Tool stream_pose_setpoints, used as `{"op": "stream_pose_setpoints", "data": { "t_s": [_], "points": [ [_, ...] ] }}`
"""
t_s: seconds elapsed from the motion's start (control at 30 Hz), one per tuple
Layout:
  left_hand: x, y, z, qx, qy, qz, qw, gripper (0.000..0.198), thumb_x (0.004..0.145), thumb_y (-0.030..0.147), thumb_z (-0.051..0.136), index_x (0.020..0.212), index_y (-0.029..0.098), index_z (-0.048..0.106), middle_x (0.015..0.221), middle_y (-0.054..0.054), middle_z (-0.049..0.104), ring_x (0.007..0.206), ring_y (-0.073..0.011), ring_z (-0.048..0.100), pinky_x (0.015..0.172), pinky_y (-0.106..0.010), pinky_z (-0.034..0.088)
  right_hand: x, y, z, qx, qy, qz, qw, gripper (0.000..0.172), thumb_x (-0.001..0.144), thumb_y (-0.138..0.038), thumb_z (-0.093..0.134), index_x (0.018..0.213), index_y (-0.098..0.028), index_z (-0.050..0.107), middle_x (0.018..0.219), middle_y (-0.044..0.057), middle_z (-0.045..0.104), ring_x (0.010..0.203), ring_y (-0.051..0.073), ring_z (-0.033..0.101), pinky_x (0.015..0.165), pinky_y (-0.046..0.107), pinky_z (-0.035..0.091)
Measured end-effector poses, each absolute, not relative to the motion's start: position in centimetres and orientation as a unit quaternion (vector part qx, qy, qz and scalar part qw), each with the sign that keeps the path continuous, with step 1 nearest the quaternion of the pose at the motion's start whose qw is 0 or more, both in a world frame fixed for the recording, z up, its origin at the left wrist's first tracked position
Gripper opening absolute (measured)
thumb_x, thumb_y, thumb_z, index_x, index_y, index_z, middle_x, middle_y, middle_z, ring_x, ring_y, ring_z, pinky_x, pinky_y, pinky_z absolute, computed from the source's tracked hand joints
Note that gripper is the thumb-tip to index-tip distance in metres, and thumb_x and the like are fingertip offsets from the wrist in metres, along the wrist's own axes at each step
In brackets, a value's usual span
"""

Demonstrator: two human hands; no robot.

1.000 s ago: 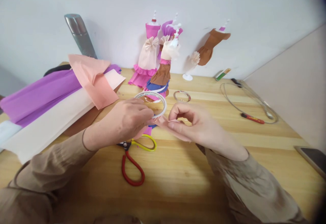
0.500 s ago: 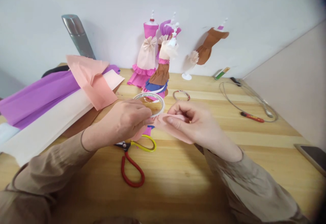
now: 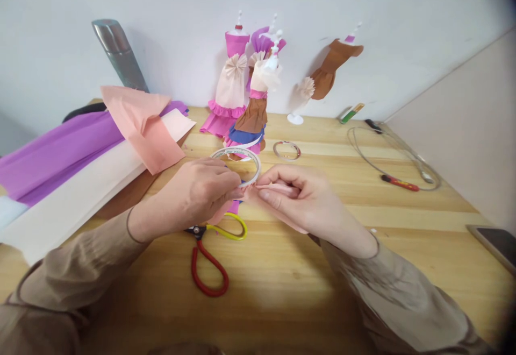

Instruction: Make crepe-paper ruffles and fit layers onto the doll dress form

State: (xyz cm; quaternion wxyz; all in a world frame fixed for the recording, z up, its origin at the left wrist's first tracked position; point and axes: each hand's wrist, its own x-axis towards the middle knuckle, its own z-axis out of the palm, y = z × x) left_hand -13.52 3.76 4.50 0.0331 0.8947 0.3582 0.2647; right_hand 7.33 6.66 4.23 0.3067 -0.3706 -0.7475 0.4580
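Note:
A strip of pink crepe paper [image 3: 278, 211] stretches between my two hands above the table. My left hand [image 3: 197, 185] is closed on its left part, with a roll of white tape [image 3: 258, 162] standing up at the same fingers. A free end of tape sticks out behind the roll. My right hand [image 3: 312, 201] pinches the strip's upper edge between thumb and fingers, where the paper is folded over. Beneath my left hand lie scissors with one red and one yellow handle [image 3: 209, 266]; their blades are hidden. Small pink and blue scraps show behind my left fingertips.
Purple, white and pink paper sheets [image 3: 153, 145] cover the table's left. Several small dress stands, one with a brown dress [image 3: 334, 70], stand along the wall near a grey bottle [image 3: 121, 56]. Rightward lie a second ring-shaped roll [image 3: 287, 150], a cable [image 3: 363, 156] and a phone [image 3: 494, 242].
My right hand has shifted slightly left, its fingers folding the top of the pink strip toward the tape roll. My left hand has hardly moved.

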Motion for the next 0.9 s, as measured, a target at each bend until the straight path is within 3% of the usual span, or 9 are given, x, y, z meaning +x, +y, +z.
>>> {"op": "stream_pose_setpoints", "data": {
  "t_s": [0.37,0.57,0.9],
  "points": [
    [-13.4,3.8,4.1,0.882,0.376,0.281,0.035,0.029,0.094,0.019,0.045,0.066,0.016,0.051,0.060,-0.001,0.053,0.058,-0.0126,0.050,0.059,-0.024,0.042,7.0,6.5,4.1,-0.397,-0.700,0.500,0.321,0.011,0.075,-0.029,0.067,0.070,-0.020,0.063,0.061,0.001,0.062,0.053,0.011,0.051,0.048,0.024,0.041],
    [-13.3,3.8,3.8,0.877,0.387,0.284,0.019,0.032,0.095,0.022,0.045,0.064,0.016,0.047,0.058,0.001,0.049,0.056,-0.0115,0.046,0.055,-0.023,0.038,6.9,6.4,3.8,-0.433,-0.685,0.475,0.343,0.017,0.076,-0.035,0.070,0.068,-0.021,0.064,0.049,-0.002,0.050,0.044,0.012,0.047,0.036,0.023,0.031],
    [-13.1,3.8,3.5,0.870,0.397,0.289,-0.037,0.037,0.096,0.024,0.044,0.060,0.016,0.047,0.055,0.002,0.046,0.053,-0.0112,0.041,0.054,-0.024,0.037,6.4,5.4,3.7,-0.432,-0.668,0.498,0.346,0.019,0.080,-0.034,0.066,0.069,-0.019,0.063,0.046,-0.006,0.042,0.034,0.006,0.033,0.031,0.021,0.021]
  ]
}}
